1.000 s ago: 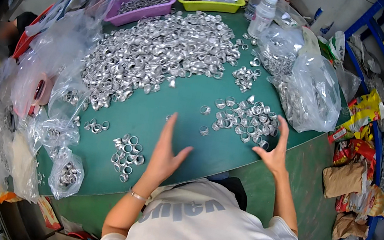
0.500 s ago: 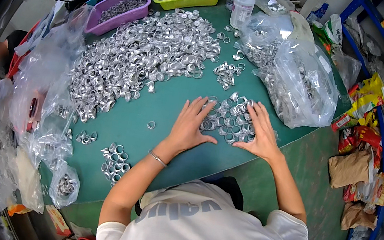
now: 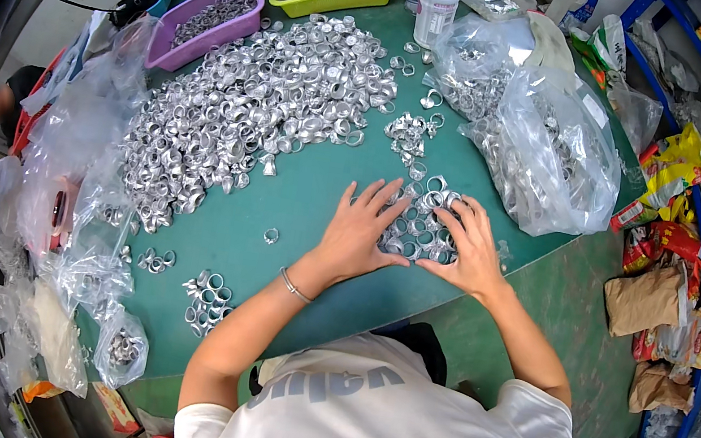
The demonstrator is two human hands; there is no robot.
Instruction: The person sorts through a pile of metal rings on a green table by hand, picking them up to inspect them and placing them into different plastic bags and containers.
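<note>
Ring cluster (image 3: 420, 228): bare silver-coloured metal, shiny, many small pieces in one compact patch. Lies on the green counter (image 3: 321, 174), near its front edge, between left hand (image 3: 357, 234) and right hand (image 3: 471, 248), both cupped around its sides. Rings crowded, neighbours touching. Lower part: most hoops face the camera, openings visible, roughly honeycomb layout. Far end looser, mixed angles, a couple of hoops sticking out past the fingertips. Side rings partly hidden by fingers; exact count not readable.
</note>
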